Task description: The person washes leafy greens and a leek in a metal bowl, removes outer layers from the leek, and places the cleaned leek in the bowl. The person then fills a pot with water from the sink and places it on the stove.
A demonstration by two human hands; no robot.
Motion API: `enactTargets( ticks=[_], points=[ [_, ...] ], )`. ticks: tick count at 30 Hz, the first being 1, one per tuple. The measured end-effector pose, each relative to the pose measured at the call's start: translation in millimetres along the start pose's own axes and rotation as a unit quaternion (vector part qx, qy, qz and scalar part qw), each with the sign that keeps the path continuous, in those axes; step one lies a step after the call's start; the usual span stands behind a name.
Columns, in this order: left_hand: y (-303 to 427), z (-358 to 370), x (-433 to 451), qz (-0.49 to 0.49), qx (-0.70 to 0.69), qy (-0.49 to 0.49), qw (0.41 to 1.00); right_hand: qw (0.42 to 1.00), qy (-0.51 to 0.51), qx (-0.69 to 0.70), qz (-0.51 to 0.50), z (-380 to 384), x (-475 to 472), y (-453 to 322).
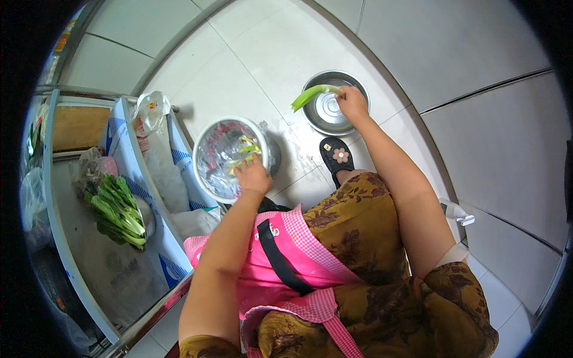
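Note:
A long green vegetable stalk [315,93], pale towards one end, is pinched in my right hand [351,102]. Below that hand, a round metal basin [308,120] stands on the tiled floor, and the stalk reaches over its left rim. My left hand [254,175] is at the mouth of a white bin [200,147] lined with a clear plastic bag. Green and pale vegetable scraps [249,149] lie inside, close to my left fingertips. Whether those fingers grip a scrap, I cannot tell.
Leafy greens [117,212] lie on a shelf at the left, near a wooden board [80,127] and plastic bags [156,152]. My black clog [335,156] is below the basin. Cabinet panels [488,129] line the right side, with a white bottle [454,211] beside them.

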State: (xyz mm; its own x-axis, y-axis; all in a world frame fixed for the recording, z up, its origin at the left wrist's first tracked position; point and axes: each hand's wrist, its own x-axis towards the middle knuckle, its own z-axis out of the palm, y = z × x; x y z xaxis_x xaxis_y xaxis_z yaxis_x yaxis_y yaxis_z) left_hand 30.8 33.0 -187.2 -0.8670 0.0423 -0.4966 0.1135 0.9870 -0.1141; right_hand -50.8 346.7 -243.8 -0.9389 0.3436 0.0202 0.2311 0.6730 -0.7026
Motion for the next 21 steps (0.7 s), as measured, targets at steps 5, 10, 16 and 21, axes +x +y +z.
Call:
enactTargets(
  ticks=[5, 10, 16, 21],
  points=[
    [-50.2, -7.4, 34.3, -0.002, 0.071, 0.040, 0.997, 0.999, -0.032, -0.023, -0.006, 13.1, 7.5, 6.0],
    [-74.9, -46.5, 58.3, -0.186, 0.053, 0.020, 0.981, 0.997, -0.044, -0.039, -0.039, 3.7, -8.9, -18.8],
    [-52.2, -117.4, 41.5, -0.194, -0.016, -0.010, 0.981, 0.988, -0.034, -0.103, -0.111, -51.2, 0.9, -79.5],
    [12.4, -112.1, 40.7, 0.127, -0.365, 0.141, 0.911, 0.979, -0.072, -0.139, -0.127, -74.7, 6.9, -147.1]
  ],
)
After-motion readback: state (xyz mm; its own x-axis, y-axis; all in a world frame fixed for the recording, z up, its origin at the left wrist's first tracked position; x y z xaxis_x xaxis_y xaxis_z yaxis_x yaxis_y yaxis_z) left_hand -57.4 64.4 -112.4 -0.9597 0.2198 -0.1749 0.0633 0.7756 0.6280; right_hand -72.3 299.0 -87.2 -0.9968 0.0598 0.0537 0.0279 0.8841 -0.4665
